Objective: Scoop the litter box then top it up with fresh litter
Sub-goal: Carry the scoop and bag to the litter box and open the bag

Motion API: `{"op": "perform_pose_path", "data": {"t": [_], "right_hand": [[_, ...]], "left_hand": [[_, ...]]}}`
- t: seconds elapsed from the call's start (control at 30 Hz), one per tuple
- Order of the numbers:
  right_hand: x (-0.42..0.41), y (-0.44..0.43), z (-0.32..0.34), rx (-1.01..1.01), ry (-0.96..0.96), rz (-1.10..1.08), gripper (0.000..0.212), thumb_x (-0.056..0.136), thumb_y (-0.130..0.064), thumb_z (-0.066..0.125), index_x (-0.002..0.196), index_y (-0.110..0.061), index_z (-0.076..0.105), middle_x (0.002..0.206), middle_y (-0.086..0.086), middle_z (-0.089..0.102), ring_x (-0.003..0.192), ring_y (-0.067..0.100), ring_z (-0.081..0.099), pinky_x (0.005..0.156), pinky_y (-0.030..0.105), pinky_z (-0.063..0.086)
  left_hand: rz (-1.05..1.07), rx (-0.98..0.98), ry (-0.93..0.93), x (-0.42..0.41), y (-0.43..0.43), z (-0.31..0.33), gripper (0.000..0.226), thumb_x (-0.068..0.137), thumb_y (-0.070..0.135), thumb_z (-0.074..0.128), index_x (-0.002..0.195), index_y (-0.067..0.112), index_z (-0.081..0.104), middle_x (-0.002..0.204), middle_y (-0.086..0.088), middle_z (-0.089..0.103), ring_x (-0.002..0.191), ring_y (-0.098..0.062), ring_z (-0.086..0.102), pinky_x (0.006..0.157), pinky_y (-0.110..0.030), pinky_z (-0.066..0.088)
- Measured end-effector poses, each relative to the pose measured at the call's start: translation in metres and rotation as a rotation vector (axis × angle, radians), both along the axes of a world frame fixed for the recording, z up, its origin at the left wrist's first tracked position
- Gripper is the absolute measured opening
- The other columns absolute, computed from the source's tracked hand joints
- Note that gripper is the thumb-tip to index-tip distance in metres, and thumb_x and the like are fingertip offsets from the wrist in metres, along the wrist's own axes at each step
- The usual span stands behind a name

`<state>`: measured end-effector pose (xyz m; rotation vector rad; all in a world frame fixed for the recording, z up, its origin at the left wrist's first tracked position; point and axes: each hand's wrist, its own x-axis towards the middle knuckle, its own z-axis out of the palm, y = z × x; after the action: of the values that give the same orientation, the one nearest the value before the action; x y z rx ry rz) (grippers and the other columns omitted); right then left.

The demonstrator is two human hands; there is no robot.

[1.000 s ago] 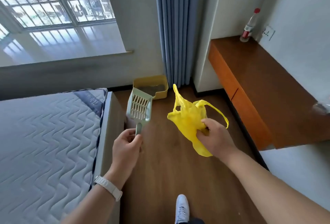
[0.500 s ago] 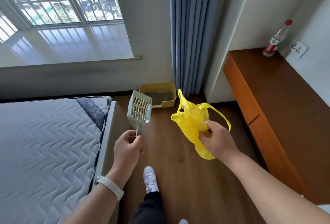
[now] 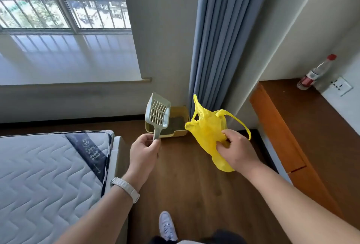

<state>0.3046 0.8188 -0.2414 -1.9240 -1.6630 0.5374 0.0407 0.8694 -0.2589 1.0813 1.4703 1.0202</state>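
as person is walking closer, box [image 3: 175, 135] at curtain [image 3: 220, 39] foot is looming nearer; left hand [image 3: 144, 152] is gripping scoop [image 3: 157, 114], right hand [image 3: 236, 151] clutching bag [image 3: 208, 128], both short of curtain; scooping likely coming next.

One wide-angle head cam, worn by the person, faces fwd & down at the floor [image 3: 194, 181]. The litter box [image 3: 175, 135] lies mid-frame, well off; bed [image 3: 48, 175] left, desk [image 3: 315, 127] right.

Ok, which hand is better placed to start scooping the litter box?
Left, probably: the left hand grips the scoop by its handle, nearest the litter box, while the right hand holds the yellow bag.
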Motion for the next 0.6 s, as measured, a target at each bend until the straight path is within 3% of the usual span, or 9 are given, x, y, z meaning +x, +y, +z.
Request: {"op": "perform_pose_path", "data": {"t": [0.23,0.43,0.6], "right_hand": [[-0.003,0.056,-0.009,-0.052,-0.008,-0.031,0.014,0.085,-0.024,0.066,0.098,-0.02,0.065,0.091,-0.007,0.06,0.081,0.014,0.058,0.067,0.031,0.05],[0.007,0.109,-0.025,-0.071,0.013,-0.039,0.018,0.084,-0.022,0.066,0.101,-0.018,0.065,0.091,-0.007,0.06,0.082,0.015,0.057,0.067,0.027,0.044],[0.024,0.166,-0.047,-0.104,0.05,0.049,0.018,0.083,-0.023,0.066,0.1,-0.018,0.064,0.091,-0.006,0.06,0.083,0.017,0.058,0.069,0.032,0.049]], "left_hand": [[0.028,0.012,-0.006,-0.007,0.058,-0.002,0.005,0.089,0.009,0.064,0.088,0.01,0.068,0.063,-0.004,0.065,0.051,-0.011,0.055,0.046,-0.021,0.046],[0.057,-0.046,0.02,-0.001,0.095,-0.02,0.005,0.089,0.011,0.065,0.09,0.009,0.068,0.064,-0.005,0.064,0.054,-0.016,0.056,0.047,-0.027,0.047],[0.124,-0.088,0.056,0.018,0.138,-0.037,0.003,0.088,0.014,0.067,0.089,0.011,0.069,0.067,-0.006,0.065,0.055,-0.016,0.057,0.056,-0.038,0.052]]}}
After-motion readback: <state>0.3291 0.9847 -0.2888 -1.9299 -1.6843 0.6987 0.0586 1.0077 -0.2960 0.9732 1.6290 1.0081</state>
